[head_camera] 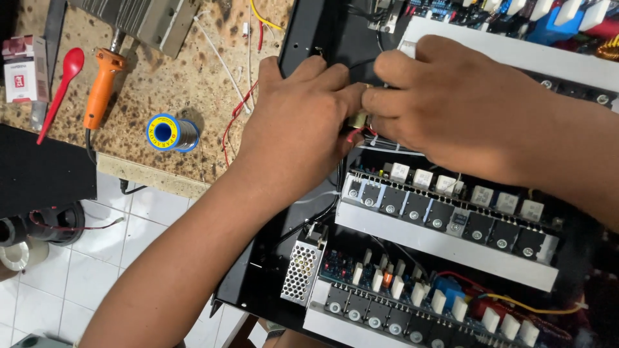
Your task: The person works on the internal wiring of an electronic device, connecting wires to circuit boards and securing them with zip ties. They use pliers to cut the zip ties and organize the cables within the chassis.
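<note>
Both hands, left hand (293, 122) and right hand (451, 103), pinch a small tan component (358, 118) with red wires (354, 135) over the open amplifier chassis (309, 38), where a slip could probably snag nearby wiring or strain the leads.

I see bright, even light from overhead — soft shadows fall beside the solder spool (170, 132) on the surface (167, 77). Focus is sharp at centre; white components top right glare slightly — mild motion softness at the fingers.

A stained, speckled workbench (161, 84) carries a solder spool (169, 132), orange soldering iron (102, 90), red spoon (62, 90) and black chassis (309, 38).
</note>
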